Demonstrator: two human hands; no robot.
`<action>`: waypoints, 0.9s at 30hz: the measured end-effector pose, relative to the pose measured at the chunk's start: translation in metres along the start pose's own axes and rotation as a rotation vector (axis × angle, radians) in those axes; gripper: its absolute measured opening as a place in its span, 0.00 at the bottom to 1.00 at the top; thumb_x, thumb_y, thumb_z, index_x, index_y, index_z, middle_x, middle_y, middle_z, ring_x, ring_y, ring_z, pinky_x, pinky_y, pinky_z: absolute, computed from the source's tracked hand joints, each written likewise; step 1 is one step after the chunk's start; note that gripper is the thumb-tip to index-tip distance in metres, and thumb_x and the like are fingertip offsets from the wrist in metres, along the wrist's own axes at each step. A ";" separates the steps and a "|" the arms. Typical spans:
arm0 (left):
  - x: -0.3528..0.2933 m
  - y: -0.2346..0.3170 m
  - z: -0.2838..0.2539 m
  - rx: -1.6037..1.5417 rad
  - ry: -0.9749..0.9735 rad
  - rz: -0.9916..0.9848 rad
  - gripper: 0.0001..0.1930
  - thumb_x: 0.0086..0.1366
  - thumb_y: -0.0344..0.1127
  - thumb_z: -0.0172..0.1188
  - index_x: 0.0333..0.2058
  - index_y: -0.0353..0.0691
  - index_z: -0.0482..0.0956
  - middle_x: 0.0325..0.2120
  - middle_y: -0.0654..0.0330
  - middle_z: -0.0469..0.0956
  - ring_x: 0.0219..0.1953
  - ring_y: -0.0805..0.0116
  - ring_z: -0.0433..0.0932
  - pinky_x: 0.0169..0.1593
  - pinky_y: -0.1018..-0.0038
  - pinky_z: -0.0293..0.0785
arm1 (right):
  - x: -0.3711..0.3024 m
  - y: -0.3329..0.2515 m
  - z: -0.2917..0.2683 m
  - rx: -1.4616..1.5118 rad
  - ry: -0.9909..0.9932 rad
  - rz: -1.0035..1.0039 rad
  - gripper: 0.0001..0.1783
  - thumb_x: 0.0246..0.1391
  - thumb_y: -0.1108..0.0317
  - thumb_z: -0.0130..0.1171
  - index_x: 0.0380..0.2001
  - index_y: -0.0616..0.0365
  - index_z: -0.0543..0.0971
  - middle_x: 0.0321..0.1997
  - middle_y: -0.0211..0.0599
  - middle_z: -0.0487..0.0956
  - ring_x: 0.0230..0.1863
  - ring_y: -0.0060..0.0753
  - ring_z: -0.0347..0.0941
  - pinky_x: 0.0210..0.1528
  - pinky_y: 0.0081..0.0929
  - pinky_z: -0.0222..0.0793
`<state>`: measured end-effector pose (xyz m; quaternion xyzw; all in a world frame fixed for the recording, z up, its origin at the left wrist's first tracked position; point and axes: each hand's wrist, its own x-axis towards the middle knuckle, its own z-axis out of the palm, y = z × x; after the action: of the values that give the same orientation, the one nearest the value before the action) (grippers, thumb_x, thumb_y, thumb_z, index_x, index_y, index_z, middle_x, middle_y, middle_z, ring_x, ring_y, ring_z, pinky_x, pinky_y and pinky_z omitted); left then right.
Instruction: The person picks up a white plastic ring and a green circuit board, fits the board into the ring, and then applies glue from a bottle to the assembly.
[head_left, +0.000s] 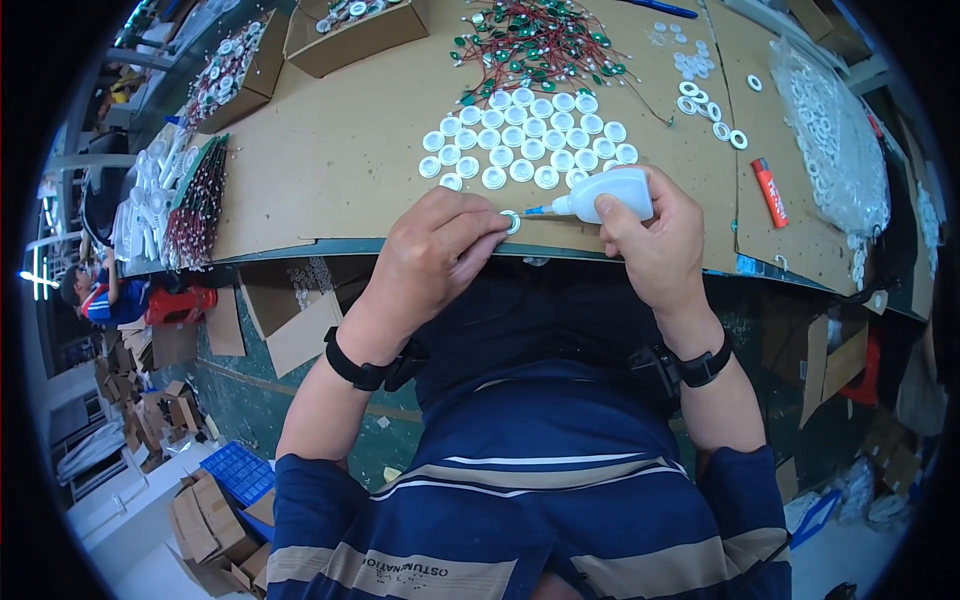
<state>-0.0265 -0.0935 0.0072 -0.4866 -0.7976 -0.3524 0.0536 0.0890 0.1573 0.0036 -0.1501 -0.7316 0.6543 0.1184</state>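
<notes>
Between the fingertips of my left hand (440, 245) is a small white plastic ring (513, 222), held near the table's front edge. My right hand (655, 235) is wrapped round a white squeeze glue bottle (615, 192), tipped on its side. Its thin blue nozzle (538, 210) points left and reaches the ring's edge; whether it touches cannot be made out. Just beyond my hands, several rows of round white caps (532, 148) lie flat on the cardboard-covered table (330, 150).
Behind the caps lies a heap of red wires with green discs (545, 45). Loose white rings (712, 110), a red tube (769, 192) and a clear bag of rings (825, 140) are at right. At left are wire bundles (200, 205) and filled cardboard boxes (355, 38).
</notes>
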 end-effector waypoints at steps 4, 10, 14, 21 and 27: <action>-0.001 0.002 0.001 -0.005 0.003 -0.011 0.10 0.63 0.23 0.81 0.43 0.38 0.93 0.40 0.57 0.90 0.43 0.56 0.88 0.49 0.61 0.87 | 0.000 -0.002 -0.003 0.073 0.003 0.052 0.15 0.73 0.68 0.69 0.56 0.67 0.85 0.35 0.32 0.85 0.29 0.16 0.77 0.32 0.20 0.75; -0.004 0.002 0.003 0.003 0.018 -0.005 0.10 0.64 0.24 0.80 0.42 0.38 0.92 0.39 0.57 0.89 0.43 0.56 0.87 0.49 0.61 0.86 | 0.001 -0.002 -0.007 0.202 0.000 0.125 0.16 0.73 0.68 0.69 0.56 0.68 0.85 0.34 0.31 0.86 0.28 0.16 0.78 0.31 0.19 0.75; -0.003 0.003 0.005 -0.007 0.025 -0.040 0.09 0.64 0.24 0.80 0.42 0.39 0.92 0.40 0.57 0.89 0.43 0.56 0.87 0.48 0.61 0.86 | -0.001 -0.002 -0.009 0.077 -0.032 0.101 0.15 0.73 0.68 0.69 0.55 0.67 0.85 0.34 0.31 0.85 0.28 0.16 0.78 0.31 0.19 0.75; -0.001 0.003 0.005 -0.035 0.008 -0.099 0.09 0.63 0.24 0.80 0.42 0.38 0.92 0.40 0.56 0.89 0.44 0.55 0.88 0.49 0.61 0.86 | 0.000 -0.001 -0.004 0.000 0.013 0.056 0.15 0.64 0.66 0.74 0.47 0.68 0.88 0.38 0.39 0.91 0.39 0.27 0.87 0.44 0.31 0.83; 0.000 0.005 0.005 -0.063 0.006 -0.123 0.09 0.63 0.24 0.80 0.42 0.38 0.92 0.40 0.56 0.89 0.44 0.54 0.88 0.49 0.61 0.87 | 0.000 -0.001 -0.002 -0.026 0.009 0.046 0.15 0.63 0.67 0.74 0.47 0.68 0.88 0.39 0.40 0.91 0.40 0.27 0.88 0.45 0.31 0.84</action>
<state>-0.0215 -0.0893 0.0058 -0.4372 -0.8142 -0.3816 0.0189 0.0895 0.1594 0.0047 -0.1716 -0.7359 0.6466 0.1046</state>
